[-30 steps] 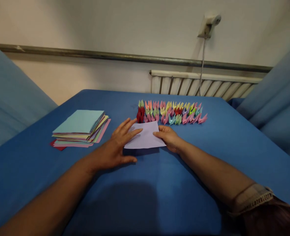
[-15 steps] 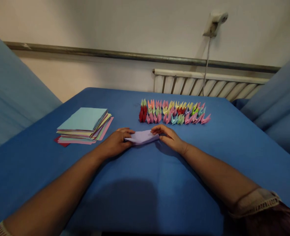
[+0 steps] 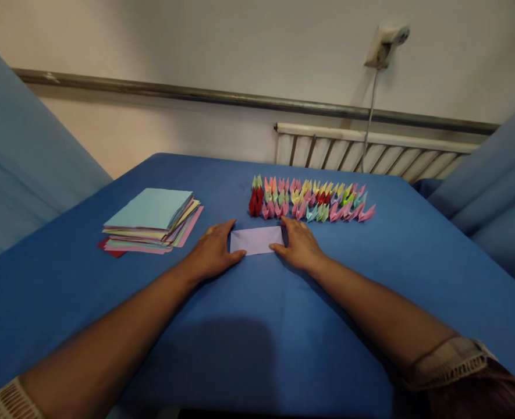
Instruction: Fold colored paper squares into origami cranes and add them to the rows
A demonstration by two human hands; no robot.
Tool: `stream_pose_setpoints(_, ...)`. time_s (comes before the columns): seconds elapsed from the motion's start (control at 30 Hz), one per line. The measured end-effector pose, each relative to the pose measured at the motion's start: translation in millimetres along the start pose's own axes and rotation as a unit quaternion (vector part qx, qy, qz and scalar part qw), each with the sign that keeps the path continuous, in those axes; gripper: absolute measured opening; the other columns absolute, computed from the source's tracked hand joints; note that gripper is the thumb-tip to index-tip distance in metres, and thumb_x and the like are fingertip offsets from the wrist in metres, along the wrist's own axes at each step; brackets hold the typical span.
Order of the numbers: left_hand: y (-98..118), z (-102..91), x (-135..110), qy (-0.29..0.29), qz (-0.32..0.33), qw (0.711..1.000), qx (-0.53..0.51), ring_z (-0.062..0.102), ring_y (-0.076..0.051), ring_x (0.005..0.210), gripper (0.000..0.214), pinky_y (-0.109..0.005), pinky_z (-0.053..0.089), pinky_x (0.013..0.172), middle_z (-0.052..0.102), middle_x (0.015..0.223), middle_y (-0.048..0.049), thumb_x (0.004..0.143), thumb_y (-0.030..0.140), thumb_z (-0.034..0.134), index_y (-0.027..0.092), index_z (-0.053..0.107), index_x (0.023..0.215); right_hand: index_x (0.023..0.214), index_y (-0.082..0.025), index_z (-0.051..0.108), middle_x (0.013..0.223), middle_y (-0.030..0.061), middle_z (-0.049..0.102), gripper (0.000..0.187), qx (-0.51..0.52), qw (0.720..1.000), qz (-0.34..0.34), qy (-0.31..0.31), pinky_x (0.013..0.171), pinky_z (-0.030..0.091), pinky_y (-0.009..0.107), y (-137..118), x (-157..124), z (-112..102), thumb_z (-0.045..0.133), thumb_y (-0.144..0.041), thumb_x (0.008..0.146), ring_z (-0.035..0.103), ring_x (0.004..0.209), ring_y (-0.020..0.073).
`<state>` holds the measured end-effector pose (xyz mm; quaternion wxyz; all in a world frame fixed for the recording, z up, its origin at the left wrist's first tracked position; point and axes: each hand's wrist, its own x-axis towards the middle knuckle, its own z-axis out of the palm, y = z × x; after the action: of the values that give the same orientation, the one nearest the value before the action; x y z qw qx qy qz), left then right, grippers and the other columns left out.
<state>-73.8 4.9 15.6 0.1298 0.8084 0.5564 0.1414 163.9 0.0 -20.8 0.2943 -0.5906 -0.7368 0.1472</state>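
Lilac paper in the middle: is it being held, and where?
The left hand and right hand are at opposite short ends of the lilac paper; whether they grip or just steady it cannot be told.

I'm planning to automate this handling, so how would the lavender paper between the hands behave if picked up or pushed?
The lavender paper is probably very light, given its thin edges. It likely bends easily, though its faint creases may guide where. Lying low on the blue surface, it would probably slide rather than tip.
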Motion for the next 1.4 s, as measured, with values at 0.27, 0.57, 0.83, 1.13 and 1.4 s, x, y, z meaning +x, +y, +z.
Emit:
stream_pose_setpoints(0.27,5,4.0,12,0.0,0.032,0.999,0.023,0.054,-0.035,0.111,0.067,-0.047,0.041,0.097,0.062,0.122,-0.017,0.076,0.051,0.064,0.011,0.055,0.129,0.127,-0.02,0.053,0.11,0.0114,0.063,0.067,0.05,0.998,0.012,-0.022,0.091,0.043,0.043,2,6,4,0.078,-0.039,0.068,0.059,0.1,0.0264)
stream_pose_setpoints(0.57,4,2.7,10,0.059,-0.042,0.953,-0.296,0.053,-0.031,0.123,0.104,-0.048,0.04,0.104,0.049,0.139,-0.0214,0.066,0.045,0.077,0.013,0.022,0.148,0.112,-0.02,0.059,0.086,0.0012,0.064,0.04,0.377,0.925,-0.048,-0.021,0.075,0.046,0.031,3,4,3,0.07,-0.03,0.075,0.057,0.076,0.0159)
stream_pose_setpoints(0.83,18,-11.1,1,0.005,-0.073,0.828,-0.556,0.067,-0.022,0.088,0.041,-0.036,0.052,0.085,0.072,0.102,-0.0107,0.066,0.037,0.08,0.013,0.068,0.098,0.09,-0.021,0.068,0.087,0.0022,0.069,0.034,0.462,0.887,0.012,-0.024,0.079,0.049,0.035,0,2,-1,0.079,-0.042,0.065,0.06,0.08,0.0185)
stream_pose_setpoints(1.13,28,-11.3,-8,0.002,-0.077,0.829,-0.554,0.061,-0.014,0.069,0.028,-0.026,0.048,0.066,0.068,0.079,-0.0003,0.066,0.032,0.078,0.017,0.064,0.085,0.079,-0.022,0.072,0.082,0.001,0.069,0.027,0.505,0.862,0.035,-0.026,0.083,0.049,0.036,-8,1,-8,0.079,-0.044,0.064,0.062,0.078,0.0169)
stream_pose_setpoints(1.4,29,-8.3,-8,0.028,-0.063,0.84,-0.538,0.049,-0.008,0.056,0.029,-0.02,0.039,0.054,0.055,0.064,0.0065,0.071,0.033,0.075,0.018,0.051,0.076,0.083,-0.02,0.071,0.082,0.0015,0.071,0.033,0.547,0.834,0.066,-0.032,0.079,0.05,0.034,-9,-2,-6,0.081,-0.043,0.062,0.062,0.075,0.016)
